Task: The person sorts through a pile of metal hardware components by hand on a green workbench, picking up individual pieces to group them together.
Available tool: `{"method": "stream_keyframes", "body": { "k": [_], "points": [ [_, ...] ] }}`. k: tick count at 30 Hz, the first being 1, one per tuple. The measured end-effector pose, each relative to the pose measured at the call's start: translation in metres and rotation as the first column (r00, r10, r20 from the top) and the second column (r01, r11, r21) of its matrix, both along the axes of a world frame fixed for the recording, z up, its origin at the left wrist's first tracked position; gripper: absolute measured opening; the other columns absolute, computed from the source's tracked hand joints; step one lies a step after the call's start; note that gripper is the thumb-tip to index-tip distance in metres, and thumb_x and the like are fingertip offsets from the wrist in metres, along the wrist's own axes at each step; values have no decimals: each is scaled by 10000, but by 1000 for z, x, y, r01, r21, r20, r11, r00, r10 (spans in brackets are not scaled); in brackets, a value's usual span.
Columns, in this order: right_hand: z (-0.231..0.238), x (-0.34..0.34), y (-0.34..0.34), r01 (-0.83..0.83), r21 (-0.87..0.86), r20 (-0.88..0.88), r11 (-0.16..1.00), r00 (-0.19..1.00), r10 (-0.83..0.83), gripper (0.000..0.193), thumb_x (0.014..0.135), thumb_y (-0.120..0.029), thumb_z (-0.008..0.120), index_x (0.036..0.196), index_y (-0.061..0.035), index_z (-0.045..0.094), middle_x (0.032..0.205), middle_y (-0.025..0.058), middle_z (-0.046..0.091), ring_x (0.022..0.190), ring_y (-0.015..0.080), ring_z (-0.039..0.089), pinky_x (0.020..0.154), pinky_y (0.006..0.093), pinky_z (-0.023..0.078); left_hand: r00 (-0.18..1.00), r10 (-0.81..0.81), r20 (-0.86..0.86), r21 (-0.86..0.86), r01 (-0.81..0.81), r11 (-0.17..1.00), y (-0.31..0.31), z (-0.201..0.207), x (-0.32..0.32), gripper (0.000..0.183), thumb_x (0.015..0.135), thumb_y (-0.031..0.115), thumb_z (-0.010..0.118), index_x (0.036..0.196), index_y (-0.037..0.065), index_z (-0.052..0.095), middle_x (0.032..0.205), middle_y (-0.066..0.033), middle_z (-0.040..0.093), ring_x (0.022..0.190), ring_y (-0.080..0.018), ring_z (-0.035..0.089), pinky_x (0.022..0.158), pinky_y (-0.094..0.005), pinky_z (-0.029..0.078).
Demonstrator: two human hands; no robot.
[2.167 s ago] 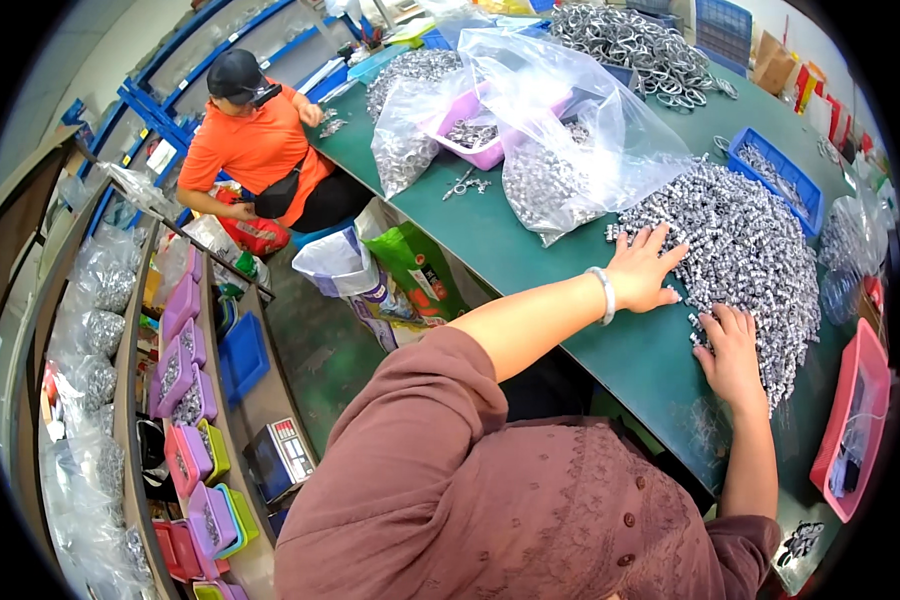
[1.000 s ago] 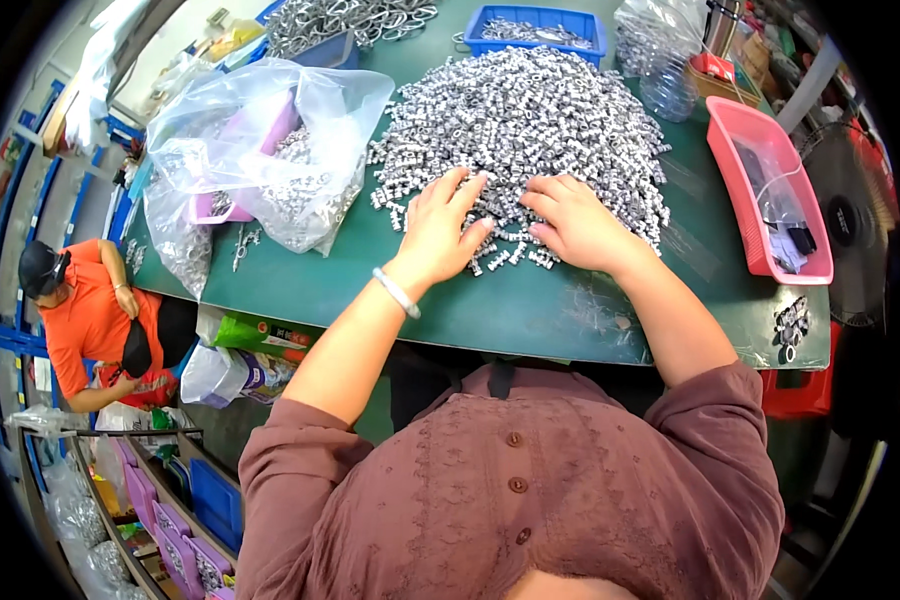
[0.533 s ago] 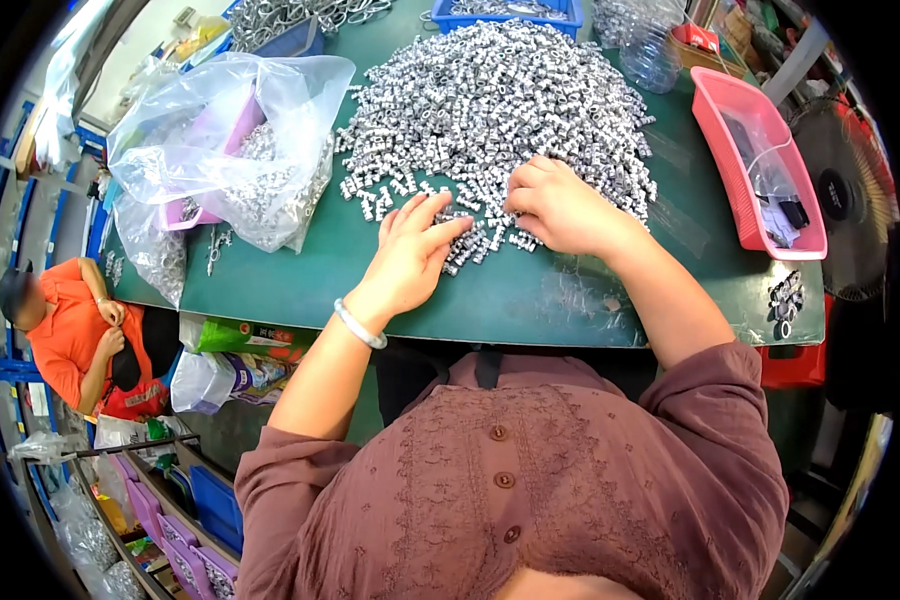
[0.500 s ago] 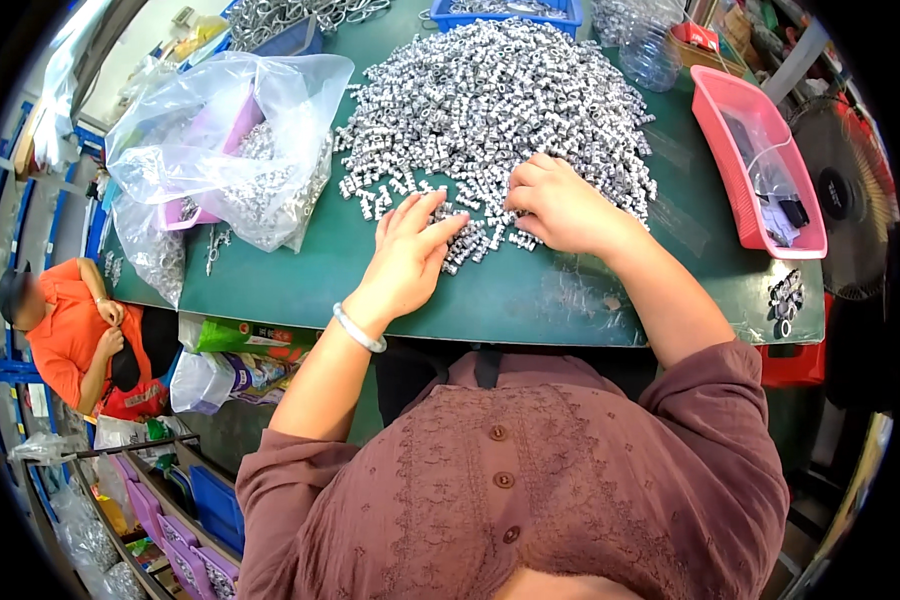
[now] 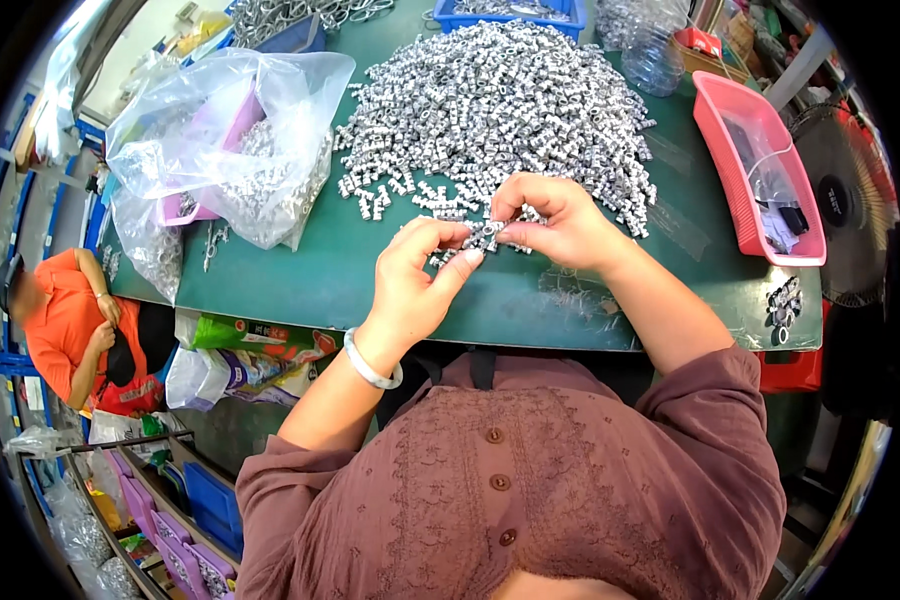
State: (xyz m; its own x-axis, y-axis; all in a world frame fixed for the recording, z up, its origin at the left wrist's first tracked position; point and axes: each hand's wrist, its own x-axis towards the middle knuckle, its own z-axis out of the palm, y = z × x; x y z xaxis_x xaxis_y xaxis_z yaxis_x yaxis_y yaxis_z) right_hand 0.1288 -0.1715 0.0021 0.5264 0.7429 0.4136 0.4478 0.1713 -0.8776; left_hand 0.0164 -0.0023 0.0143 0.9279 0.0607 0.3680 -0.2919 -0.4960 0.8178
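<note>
Small silvery part is pinched by thumb and forefinger of the right hand; left hand fingertips are curled close to it, grip can't be told. Probably light, stiff, slick; best held by its sides. Pile of similar parts is heaped just beyond on the green table.

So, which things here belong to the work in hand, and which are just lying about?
Seemingly in use:
small silver-grey metal pieces between the left grip and right grip
large silver-grey heap of similar pieces

Apparently just lying about:
rectangular pink plastic basket, at right
rectangular blue plastic tray, beyond the heap
cluster of small dark rings, below the basket in view
</note>
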Motion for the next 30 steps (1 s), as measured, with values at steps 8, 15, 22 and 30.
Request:
{"method": "stream_keyframes", "body": {
  "k": [8, 15, 22, 30],
  "points": [
    [13, -13, 5, 109, 138, 328, 984, 933, -149, 208, 608, 61, 646, 750, -38, 530, 790, 68, 538, 746, 233, 534, 640, 296, 437, 998, 24, -53, -109, -30, 994, -11, -2, 1, 77, 776, 33, 610, 829, -18, 588, 767, -27, 563, 714, -90, 519, 637, -217, 423],
    [-2, -16, 2, -55, 141, -152, 988, 985, 77, 265, 749, 73, 586, 987, -5, 502, 906, 46, 529, 830, 109, 509, 747, 253, 419, 982, 43, 182, -11, -42, 999, -8, -2, 2, 109, 742, 19, 618, 851, 9, 617, 730, -75, 595, 659, -173, 559, 593, -260, 430],
    [-2, -17, 4, 5, 189, 18, 982, 1000, -8, 353, 724, 57, 610, 1049, -32, 505, 872, 43, 542, 775, 110, 538, 706, 248, 451, 985, 28, 168, 8, -30, 1000, -7, -2, 0, 131, 743, 27, 629, 873, 13, 623, 730, -67, 590, 661, -152, 556, 590, -257, 428],
    [6, -4, -1, 161, -40, 220, 986, 964, -149, 332, 691, -30, 663, 1003, -29, 553, 856, 85, 573, 769, 202, 579, 697, 310, 464, 936, -311, -166, -859, 18, 512, -1, -17, -4, 120, 876, 132, 510, 927, 50, 581, 810, -39, 573, 744, -130, 530, 718, -279, 431]
  ]
}}
